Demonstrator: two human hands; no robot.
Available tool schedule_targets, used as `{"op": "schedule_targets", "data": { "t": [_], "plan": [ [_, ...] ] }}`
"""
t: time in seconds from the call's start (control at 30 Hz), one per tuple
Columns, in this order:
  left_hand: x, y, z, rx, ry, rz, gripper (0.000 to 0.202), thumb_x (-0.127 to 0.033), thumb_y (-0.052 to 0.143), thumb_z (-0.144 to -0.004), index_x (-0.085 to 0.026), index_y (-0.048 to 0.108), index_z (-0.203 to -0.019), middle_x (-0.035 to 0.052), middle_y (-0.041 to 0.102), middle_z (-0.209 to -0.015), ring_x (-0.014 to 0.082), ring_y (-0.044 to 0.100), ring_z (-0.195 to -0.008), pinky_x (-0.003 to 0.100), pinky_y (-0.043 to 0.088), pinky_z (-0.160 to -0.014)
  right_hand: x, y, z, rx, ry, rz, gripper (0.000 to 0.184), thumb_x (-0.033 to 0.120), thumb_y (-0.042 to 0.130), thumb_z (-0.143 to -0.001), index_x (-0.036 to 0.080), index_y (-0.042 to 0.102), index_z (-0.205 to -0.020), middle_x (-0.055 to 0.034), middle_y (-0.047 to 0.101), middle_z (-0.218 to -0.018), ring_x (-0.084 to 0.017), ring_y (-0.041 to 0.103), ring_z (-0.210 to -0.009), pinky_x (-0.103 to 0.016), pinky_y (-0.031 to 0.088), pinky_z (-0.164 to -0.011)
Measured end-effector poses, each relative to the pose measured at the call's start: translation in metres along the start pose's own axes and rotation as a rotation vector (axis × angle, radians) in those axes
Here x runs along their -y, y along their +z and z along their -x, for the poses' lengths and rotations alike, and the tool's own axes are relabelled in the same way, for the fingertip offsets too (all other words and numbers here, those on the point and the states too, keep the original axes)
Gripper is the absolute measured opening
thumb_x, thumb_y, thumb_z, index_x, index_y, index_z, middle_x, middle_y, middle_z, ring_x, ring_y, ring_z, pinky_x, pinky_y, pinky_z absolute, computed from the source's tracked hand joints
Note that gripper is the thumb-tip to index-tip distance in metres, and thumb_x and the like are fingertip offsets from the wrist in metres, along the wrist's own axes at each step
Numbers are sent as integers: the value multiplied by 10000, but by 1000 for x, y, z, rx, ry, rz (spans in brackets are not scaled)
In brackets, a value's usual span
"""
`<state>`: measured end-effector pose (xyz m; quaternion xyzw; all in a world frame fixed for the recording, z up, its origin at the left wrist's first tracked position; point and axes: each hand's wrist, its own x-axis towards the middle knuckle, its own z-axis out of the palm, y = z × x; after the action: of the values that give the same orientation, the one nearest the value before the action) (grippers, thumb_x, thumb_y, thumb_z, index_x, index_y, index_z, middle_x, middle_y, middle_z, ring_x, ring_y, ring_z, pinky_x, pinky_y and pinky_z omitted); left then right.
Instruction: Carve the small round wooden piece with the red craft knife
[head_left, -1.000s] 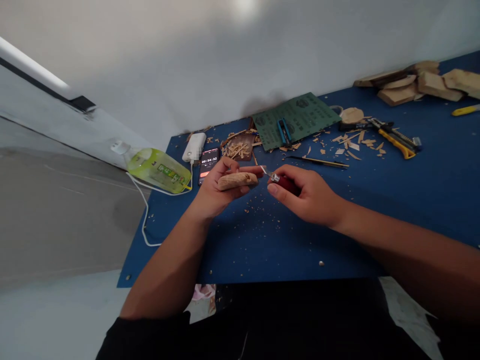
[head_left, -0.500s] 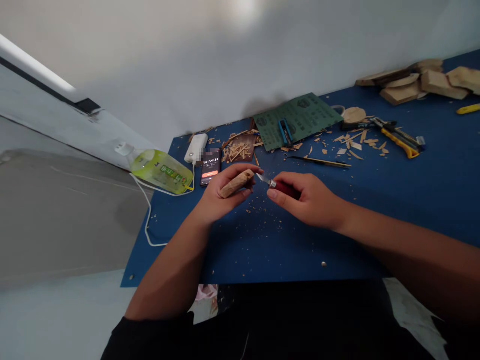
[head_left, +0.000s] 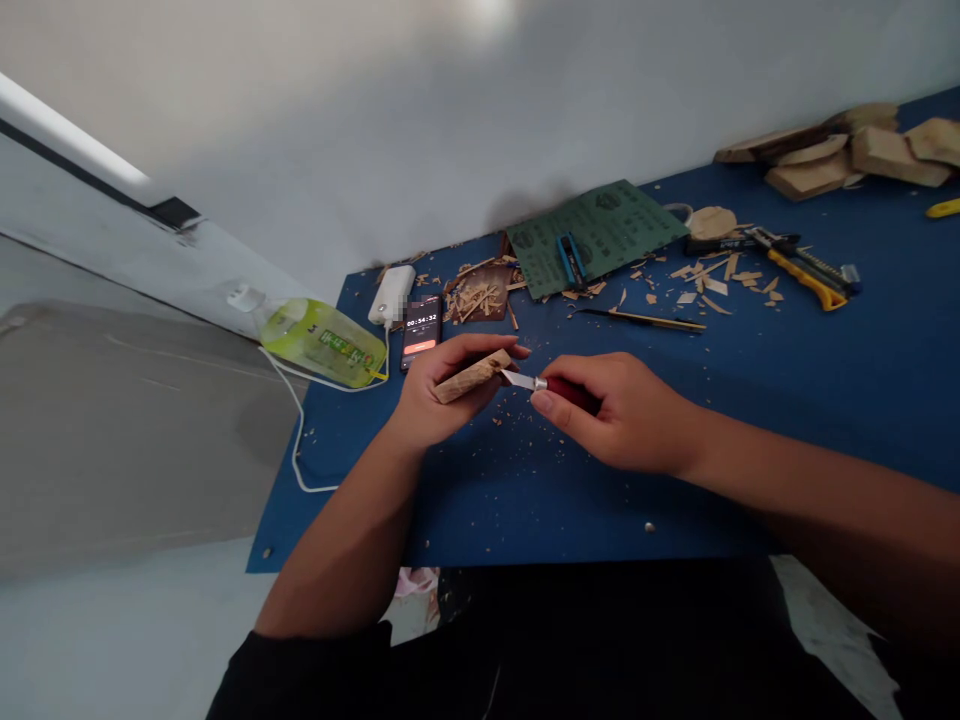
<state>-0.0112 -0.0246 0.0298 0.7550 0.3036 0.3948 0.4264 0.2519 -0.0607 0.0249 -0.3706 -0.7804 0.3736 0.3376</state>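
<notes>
My left hand (head_left: 442,388) is closed around a small piece of wood (head_left: 472,377), its long face turned up and its far end pointing right. In my right hand (head_left: 622,412) is a carving knife with a dark red handle (head_left: 572,393), a silver collar and a short blade (head_left: 519,379). The blade's tip meets or nearly meets the right end of the wood; exact contact is hard to make out. Both hands are held above the blue table (head_left: 570,510), where small wood crumbs lie scattered below them.
Behind the hands lie a phone (head_left: 421,330), a white power bank (head_left: 392,295), wood shavings (head_left: 480,292), green sandpaper (head_left: 600,235) with a blue cutter (head_left: 571,260), a thin tool (head_left: 645,321) and a yellow utility knife (head_left: 810,272). A bottle (head_left: 322,340) is left; wood blocks (head_left: 810,170) back right.
The knife blade has come down to the wood's right end, with my right hand slightly lower. The wood has turned a little in my left hand, and the view has shifted slightly.
</notes>
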Motion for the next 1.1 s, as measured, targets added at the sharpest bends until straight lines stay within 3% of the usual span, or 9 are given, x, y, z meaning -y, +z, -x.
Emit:
{"op": "schedule_targets", "data": {
  "t": [0.27,0.53,0.7,0.97,1.1],
  "plan": [
    [2,-6,-2,-52,82,-260,383,-287,840,-979,-291,817,-1362,95,808,-1388,232,814,-1165,438,663,-1105,3,0,0,-61,20,183,392,551,596,-1082,216,659,-888,-6,669,-769,-139,506,-658,-339,289,-672],
    [6,-10,-4,-6,185,-472,465,-238,793,-982,-298,771,-1443,95,809,-1361,212,790,-1183,404,648,-1096,2,0,2,-42,76,394,446,612,539,-1097,224,663,-916,-56,719,-813,-179,526,-674,-364,242,-651],
    [9,-13,-4,114,202,-642,558,-227,763,-983,-253,705,-1538,135,787,-1349,218,784,-1173,362,650,-1034,3,-2,2,4,132,537,471,612,508,-1105,219,670,-902,-83,714,-775,-179,471,-596,-375,208,-618],
    [24,1,2,250,172,-707,557,-155,685,-974,-220,697,-1527,124,800,-1398,258,811,-1211,406,675,-1060,-1,-13,-3,78,180,608,436,540,590,-1056,221,682,-774,-94,680,-702,-176,405,-551,-387,186,-586],
    [26,5,2,176,180,-697,482,-178,706,-980,-207,739,-1460,120,827,-1337,251,837,-1141,376,689,-1007,-6,-16,-7,83,198,519,434,539,606,-1043,231,655,-742,-75,677,-703,-181,411,-583,-382,212,-594]
  ]
}}
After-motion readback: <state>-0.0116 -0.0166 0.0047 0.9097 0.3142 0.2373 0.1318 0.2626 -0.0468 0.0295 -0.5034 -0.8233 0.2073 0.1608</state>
